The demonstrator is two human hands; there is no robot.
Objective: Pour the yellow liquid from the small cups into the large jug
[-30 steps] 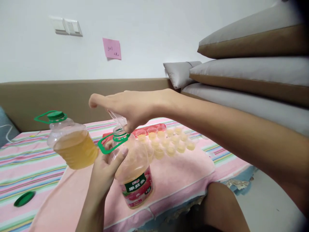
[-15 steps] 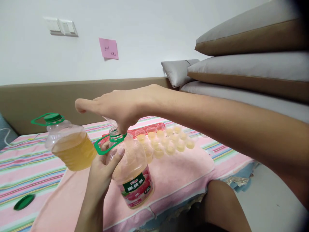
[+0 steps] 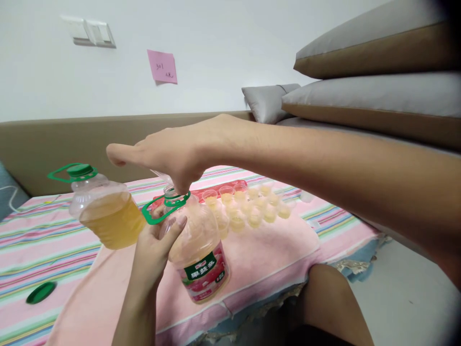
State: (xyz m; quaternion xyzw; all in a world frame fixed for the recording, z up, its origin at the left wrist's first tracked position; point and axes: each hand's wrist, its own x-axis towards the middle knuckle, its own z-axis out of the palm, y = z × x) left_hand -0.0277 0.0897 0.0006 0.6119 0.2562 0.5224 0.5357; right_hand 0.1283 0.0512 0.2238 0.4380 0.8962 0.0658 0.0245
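Observation:
My left hand (image 3: 154,245) is wrapped round the neck of a big clear juice bottle (image 3: 200,235) with a green ring handle (image 3: 153,217) and a red and green label. The bottle stands on a pink cloth with its mouth uncapped. Above the mouth, my right hand (image 3: 173,156) is bent palm down, holding a clear plastic cup (image 3: 162,177) tipped toward the opening. Most of that cup is hidden behind the hand. To the right, several small clear cups (image 3: 236,222) of pale yellow liquid stand in rows.
A second bottle (image 3: 111,216), capped and part full of yellow liquid, stands at left. A loose green cap (image 3: 41,292) lies on the striped sheet (image 3: 21,250). A red plastic wrapper (image 3: 201,193) lies behind the cups. Grey cushions (image 3: 370,96) are piled at right.
The view has shifted slightly. Both hands keep the same hold, with the cup still tipped at the bottle's mouth.

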